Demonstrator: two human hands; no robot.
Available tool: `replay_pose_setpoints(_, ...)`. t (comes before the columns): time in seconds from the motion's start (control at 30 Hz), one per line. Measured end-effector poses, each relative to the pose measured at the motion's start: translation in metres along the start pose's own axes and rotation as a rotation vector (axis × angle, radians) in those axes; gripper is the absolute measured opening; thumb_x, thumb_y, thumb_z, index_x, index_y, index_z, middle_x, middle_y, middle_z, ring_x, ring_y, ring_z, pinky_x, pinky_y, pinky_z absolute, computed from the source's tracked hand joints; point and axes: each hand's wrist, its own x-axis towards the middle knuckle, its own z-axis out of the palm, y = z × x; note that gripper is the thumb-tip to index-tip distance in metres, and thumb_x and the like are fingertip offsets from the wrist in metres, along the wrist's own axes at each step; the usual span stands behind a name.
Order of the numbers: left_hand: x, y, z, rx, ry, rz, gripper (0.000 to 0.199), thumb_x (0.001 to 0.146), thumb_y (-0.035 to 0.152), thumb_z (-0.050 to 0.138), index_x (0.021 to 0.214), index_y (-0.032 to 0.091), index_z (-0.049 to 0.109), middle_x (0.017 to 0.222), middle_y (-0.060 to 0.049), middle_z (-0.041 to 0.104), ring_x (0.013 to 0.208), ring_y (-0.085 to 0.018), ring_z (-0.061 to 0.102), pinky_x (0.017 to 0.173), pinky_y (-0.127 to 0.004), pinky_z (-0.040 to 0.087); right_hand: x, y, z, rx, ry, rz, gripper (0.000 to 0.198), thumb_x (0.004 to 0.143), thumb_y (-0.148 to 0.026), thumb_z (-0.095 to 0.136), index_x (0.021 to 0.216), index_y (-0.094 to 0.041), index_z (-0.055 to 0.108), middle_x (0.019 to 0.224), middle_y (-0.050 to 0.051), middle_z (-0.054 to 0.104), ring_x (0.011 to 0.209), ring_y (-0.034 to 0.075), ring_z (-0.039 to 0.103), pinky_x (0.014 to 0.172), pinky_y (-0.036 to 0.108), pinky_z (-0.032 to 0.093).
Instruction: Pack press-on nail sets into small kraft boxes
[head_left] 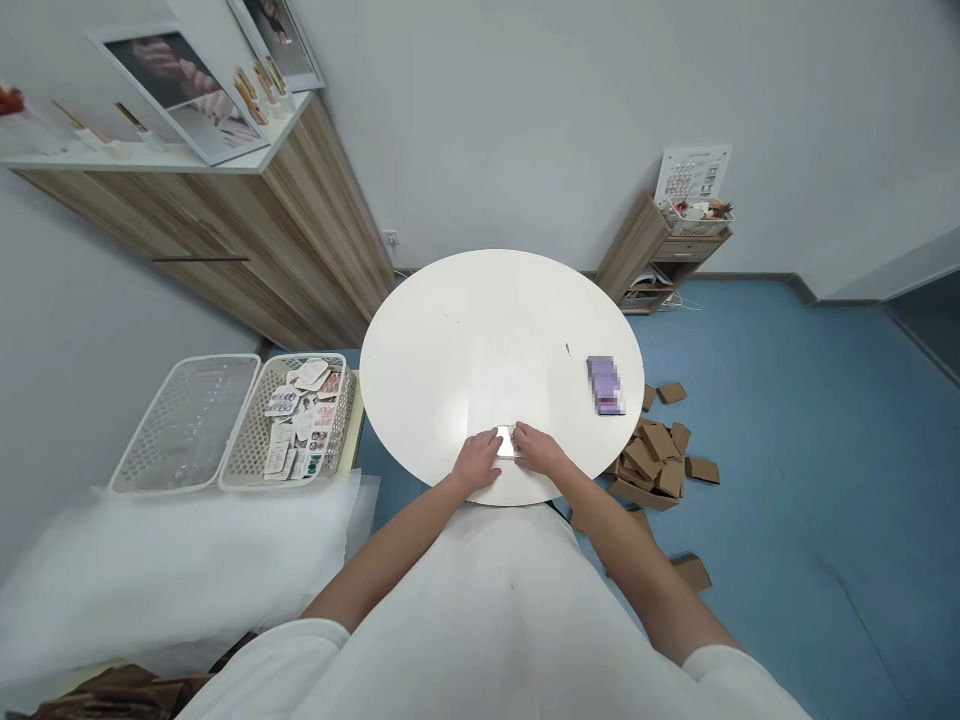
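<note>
Close to the near edge of the round white table [431,330] lies a small, flat, pale shiny packet [507,441], with bright glare on its face. My left hand [478,461] grips its left side, the thumb low and the fingers over the edge. On the opposite side my right hand [537,449] pinches the packet with bent fingers. What is inside it is too small to make out. Toward the right rim of the table rests a purple rectangular thing [604,384], blurred into blocks, apart from both hands.
At left, a white basket [347,405] holds carded nail sets; beside it sits another white basket [127,465]. Brown cardboard boxes [651,455] are heaped on the floor at right. A wooden cabinet [315,210] and a small shelf unit [637,240] stand along the wall.
</note>
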Motion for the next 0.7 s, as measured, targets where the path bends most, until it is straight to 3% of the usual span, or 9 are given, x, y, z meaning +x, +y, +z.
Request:
replay_pose_setpoints(0.27,-0.001,-0.006,0.004,0.020,0.028,0.038,0.060,0.067,0.030,0.059,0.121,0.020,0.033,0.133,-0.010,0.036,0.113,-0.025,0.040,0.090,-0.038,0.033,0.002,0.001,0.006,-0.015,-0.008,0.033,0.039,0.064,-0.015,0.054,0.101,-0.019,0.043,0.121,0.012,0.043,0.095,0.023,0.050,0.060,0.028,0.044)
replay_pose_setpoints(0.53,0.005,-0.008,0.005,0.100,0.026,0.042,0.044,0.077,0.020,0.045,0.120,0.020,0.034,0.132,-0.009,0.038,0.105,-0.022,0.048,0.081,-0.035,0.037,0.008,0.007,-0.013,-0.019,-0.148,0.028,0.034,0.067,-0.028,0.056,0.097,-0.018,0.042,0.098,0.007,0.053,0.067,0.016,0.054,0.055,0.026,0.038)
replay_pose_setpoints(0.63,0.008,-0.009,0.002,0.144,0.028,0.057,0.038,0.079,0.015,0.039,0.117,0.020,0.037,0.130,-0.008,0.041,0.096,-0.020,0.053,0.079,-0.035,0.037,0.007,0.007,-0.019,-0.017,-0.169,0.033,0.034,0.069,-0.031,0.055,0.098,-0.019,0.042,0.093,0.005,0.055,0.068,0.016,0.055,0.058,0.026,0.038)
replay_pose_setpoints(0.7,0.009,-0.009,-0.001,0.156,0.024,0.072,0.037,0.079,0.013,0.037,0.115,0.021,0.039,0.130,-0.008,0.041,0.094,-0.019,0.054,0.079,-0.036,0.036,0.003,0.005,-0.021,-0.006,-0.156,0.027,0.038,0.071,-0.038,0.055,0.100,-0.019,0.042,0.099,0.008,0.055,0.080,0.020,0.055,0.064,0.028,0.040)
